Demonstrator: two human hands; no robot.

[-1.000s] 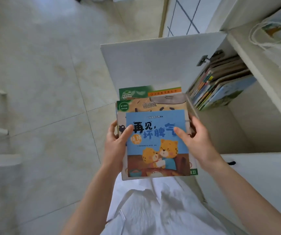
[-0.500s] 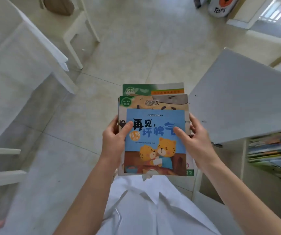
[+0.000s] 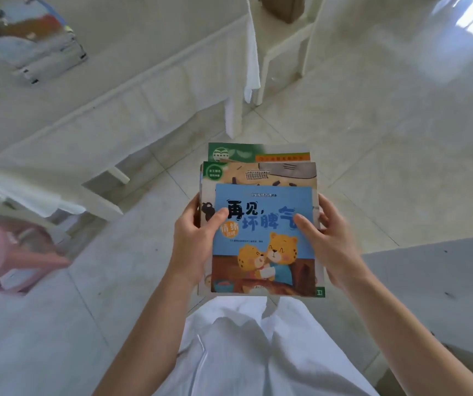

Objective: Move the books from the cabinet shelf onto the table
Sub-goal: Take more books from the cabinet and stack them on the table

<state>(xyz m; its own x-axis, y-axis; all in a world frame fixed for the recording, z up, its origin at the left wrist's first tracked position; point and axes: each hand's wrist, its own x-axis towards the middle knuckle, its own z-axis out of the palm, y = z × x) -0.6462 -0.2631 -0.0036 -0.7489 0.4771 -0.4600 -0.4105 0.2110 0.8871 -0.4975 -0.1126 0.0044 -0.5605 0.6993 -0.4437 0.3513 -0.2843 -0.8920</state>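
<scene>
I hold a stack of picture books (image 3: pixel 261 224) in front of me above the floor. The top one is blue with two orange cubs on its cover. My left hand (image 3: pixel 193 241) grips the stack's left edge, thumb on the blue cover. My right hand (image 3: pixel 328 241) grips the right edge, thumb on the cover too. The table (image 3: pixel 92 90), draped in a white cloth, lies ahead to the left. A pile of books (image 3: pixel 34 38) rests on it at the far left. The cabinet shelf is out of view.
A white chair (image 3: pixel 283 50) stands at the table's right end. A pink stool (image 3: pixel 4 258) sits at the left near the table's edge. The open white cabinet door (image 3: pixel 443 287) juts in at the right. Pale floor tiles lie between me and the table.
My view has swung left, away from the cabinet and toward the table. The shelf with its books has left the frame. Both hands keep the same hold on the stack.
</scene>
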